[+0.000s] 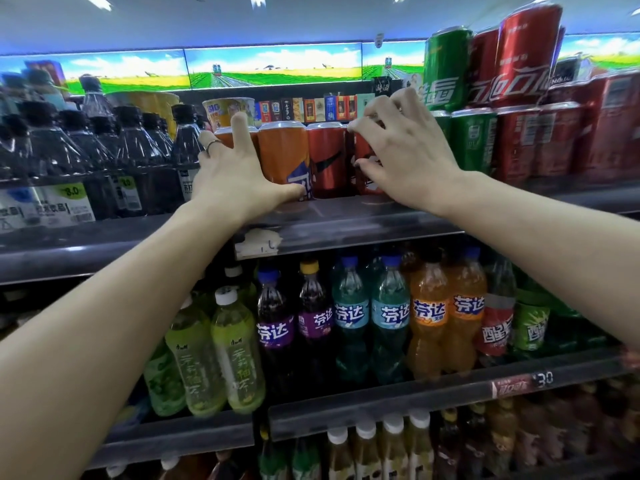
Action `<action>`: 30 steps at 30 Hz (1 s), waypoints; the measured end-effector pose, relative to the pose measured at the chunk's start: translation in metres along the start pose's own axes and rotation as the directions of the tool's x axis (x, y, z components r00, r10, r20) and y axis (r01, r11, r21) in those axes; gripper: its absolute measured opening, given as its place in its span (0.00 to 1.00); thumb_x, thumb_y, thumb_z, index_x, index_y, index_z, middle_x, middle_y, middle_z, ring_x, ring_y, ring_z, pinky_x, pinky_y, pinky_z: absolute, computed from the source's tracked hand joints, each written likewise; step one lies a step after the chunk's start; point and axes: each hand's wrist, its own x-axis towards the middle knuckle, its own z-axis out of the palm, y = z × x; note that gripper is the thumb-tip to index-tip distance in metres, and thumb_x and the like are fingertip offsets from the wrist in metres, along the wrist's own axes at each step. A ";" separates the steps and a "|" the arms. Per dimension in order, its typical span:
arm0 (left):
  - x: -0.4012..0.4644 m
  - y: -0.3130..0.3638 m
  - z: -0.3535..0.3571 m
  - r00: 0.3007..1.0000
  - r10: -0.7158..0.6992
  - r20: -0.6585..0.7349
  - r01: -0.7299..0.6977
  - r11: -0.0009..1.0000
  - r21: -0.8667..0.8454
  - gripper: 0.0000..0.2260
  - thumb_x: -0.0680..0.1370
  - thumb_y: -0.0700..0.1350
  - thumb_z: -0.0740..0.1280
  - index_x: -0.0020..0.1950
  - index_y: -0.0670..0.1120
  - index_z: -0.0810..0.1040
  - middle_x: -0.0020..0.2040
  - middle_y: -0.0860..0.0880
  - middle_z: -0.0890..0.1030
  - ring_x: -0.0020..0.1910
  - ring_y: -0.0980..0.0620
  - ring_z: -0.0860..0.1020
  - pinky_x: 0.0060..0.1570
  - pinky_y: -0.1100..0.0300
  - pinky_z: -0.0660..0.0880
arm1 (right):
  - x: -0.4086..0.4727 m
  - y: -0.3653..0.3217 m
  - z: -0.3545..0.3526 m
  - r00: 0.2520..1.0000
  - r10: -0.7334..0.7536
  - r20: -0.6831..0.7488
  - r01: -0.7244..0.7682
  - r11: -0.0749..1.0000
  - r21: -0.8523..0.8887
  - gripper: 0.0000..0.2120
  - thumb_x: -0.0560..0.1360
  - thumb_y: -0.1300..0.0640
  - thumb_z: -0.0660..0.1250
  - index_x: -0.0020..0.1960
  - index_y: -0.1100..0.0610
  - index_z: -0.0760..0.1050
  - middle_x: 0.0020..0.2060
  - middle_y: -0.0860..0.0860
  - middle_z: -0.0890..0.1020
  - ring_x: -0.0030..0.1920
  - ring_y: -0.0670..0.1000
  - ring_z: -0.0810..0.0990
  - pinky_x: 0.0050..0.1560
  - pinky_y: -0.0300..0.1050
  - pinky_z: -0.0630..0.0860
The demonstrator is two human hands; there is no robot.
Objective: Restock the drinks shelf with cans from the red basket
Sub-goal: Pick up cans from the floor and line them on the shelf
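fingers of the left hand (230,178) spread straight, pressing the orange metal drink can (282,152); thumb at its base. right hand (403,157) curls fingers round the red metal cola can (363,164), grasping it. both cans stand at the front edge of the dark upper shelf (346,220), another red can (325,157) between them. step looks like aligning placed cans; next probably needs release and another can. red basket not in view.
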 end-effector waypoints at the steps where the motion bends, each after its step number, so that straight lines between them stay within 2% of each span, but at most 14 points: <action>1: 0.000 0.000 -0.001 1.000 0.002 -0.001 -0.002 1.000 -0.004 0.53 0.68 0.69 0.77 0.80 0.50 0.49 0.76 0.28 0.58 0.72 0.26 0.66 0.67 0.34 0.71 | -0.002 0.000 0.002 1.000 0.005 -0.007 -0.005 1.000 -0.012 0.23 0.78 0.50 0.69 0.70 0.59 0.74 0.64 0.58 0.74 0.64 0.64 0.69 0.65 0.59 0.70; 8: 0.000 -0.004 -0.002 1.000 0.002 -0.019 -0.002 1.000 -0.004 0.52 0.69 0.65 0.78 0.81 0.49 0.50 0.77 0.30 0.57 0.73 0.28 0.66 0.67 0.35 0.72 | -0.002 -0.010 0.002 0.998 0.057 -0.036 -0.057 0.998 -0.023 0.20 0.77 0.56 0.70 0.67 0.61 0.75 0.66 0.60 0.72 0.68 0.65 0.67 0.67 0.59 0.67; 10: 0.001 -0.006 -0.001 0.999 0.008 -0.034 -0.008 1.000 0.002 0.53 0.69 0.65 0.79 0.81 0.49 0.50 0.77 0.31 0.59 0.71 0.29 0.69 0.64 0.36 0.74 | -0.001 -0.022 -0.002 0.993 0.020 -0.118 -0.015 0.999 0.045 0.17 0.75 0.61 0.68 0.64 0.61 0.77 0.63 0.59 0.74 0.65 0.63 0.70 0.64 0.57 0.69; 12: 0.000 -0.009 -0.002 0.998 0.020 -0.061 -0.020 1.000 0.005 0.52 0.69 0.64 0.79 0.81 0.48 0.50 0.72 0.33 0.66 0.66 0.31 0.74 0.57 0.40 0.75 | 0.001 -0.040 -0.008 0.985 -0.043 -0.169 0.081 0.971 0.226 0.14 0.76 0.65 0.65 0.61 0.62 0.78 0.56 0.58 0.78 0.58 0.60 0.75 0.57 0.53 0.74; 15: 0.000 -0.019 -0.004 0.990 0.032 -0.136 -0.029 0.999 0.017 0.44 0.74 0.60 0.76 0.78 0.44 0.54 0.68 0.36 0.71 0.62 0.32 0.77 0.53 0.42 0.74 | 0.009 -0.073 -0.012 0.995 -0.095 0.040 0.059 0.845 0.532 0.15 0.78 0.63 0.61 0.63 0.58 0.76 0.55 0.55 0.80 0.55 0.56 0.78 0.57 0.54 0.77; 18: 0.005 -0.028 -0.005 0.987 0.021 -0.161 -0.013 0.999 0.051 0.38 0.78 0.54 0.73 0.77 0.39 0.55 0.67 0.34 0.73 0.62 0.31 0.77 0.54 0.42 0.74 | 0.021 -0.090 -0.003 0.957 -0.115 0.266 -0.048 0.841 0.538 0.17 0.80 0.59 0.59 0.66 0.58 0.76 0.59 0.57 0.80 0.61 0.58 0.77 0.64 0.52 0.73; 22: 0.017 -0.027 -0.005 0.987 0.075 -0.139 -0.053 0.986 0.156 0.28 0.79 0.53 0.72 0.70 0.39 0.65 0.66 0.35 0.75 0.62 0.31 0.77 0.53 0.43 0.73 | 0.035 -0.098 0.005 0.943 -0.084 0.321 -0.093 0.862 0.498 0.15 0.81 0.59 0.57 0.60 0.61 0.78 0.57 0.59 0.81 0.59 0.59 0.77 0.60 0.51 0.74; 27: 0.027 -0.023 -0.003 0.986 0.123 -0.117 -0.089 0.961 0.261 0.27 0.80 0.54 0.72 0.70 0.40 0.67 0.65 0.36 0.76 0.62 0.32 0.78 0.52 0.43 0.73 | 0.046 -0.102 0.008 0.923 -0.039 0.382 -0.171 0.848 0.501 0.13 0.80 0.60 0.57 0.58 0.62 0.78 0.56 0.59 0.82 0.57 0.60 0.78 0.52 0.46 0.72; 30: 0.031 -0.029 0.004 0.992 0.099 -0.085 -0.075 0.965 0.253 0.26 0.81 0.54 0.70 0.70 0.38 0.68 0.65 0.36 0.76 0.62 0.32 0.78 0.54 0.43 0.73 | 0.046 -0.105 0.008 0.915 -0.037 0.402 -0.185 0.847 0.498 0.13 0.79 0.61 0.58 0.59 0.61 0.77 0.57 0.59 0.80 0.58 0.60 0.77 0.55 0.49 0.74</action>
